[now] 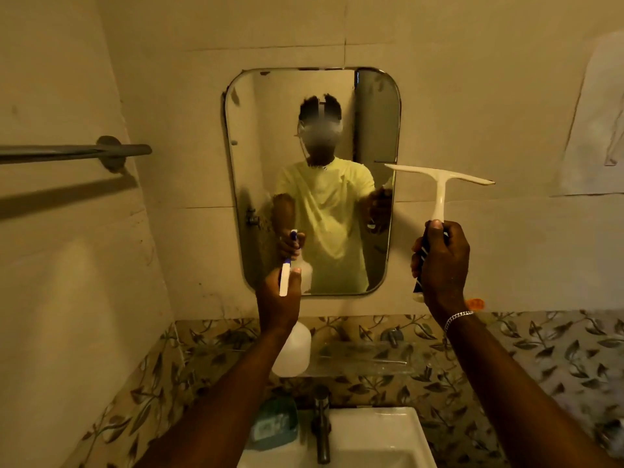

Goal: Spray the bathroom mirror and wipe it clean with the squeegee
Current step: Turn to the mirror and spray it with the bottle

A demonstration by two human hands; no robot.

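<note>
A rounded rectangular mirror (256, 136) hangs on the tiled wall straight ahead, with smudges near its top left. My left hand (278, 304) grips a white spray bottle (293, 352) by its neck, and the nozzle points at the mirror's lower left. My right hand (442, 265) holds a white squeegee (440, 184) by its dark striped handle. Its blade is level, off the mirror's right edge, with the left tip just over the glass. A silver bracelet circles my right wrist.
A metal towel bar (74, 152) juts from the left wall. Below the mirror a clear glass shelf (368, 361) sits over a white sink (374, 440) with a tap (320, 423). A green soap packet (275, 425) lies left of the tap. Paper hangs at the far right.
</note>
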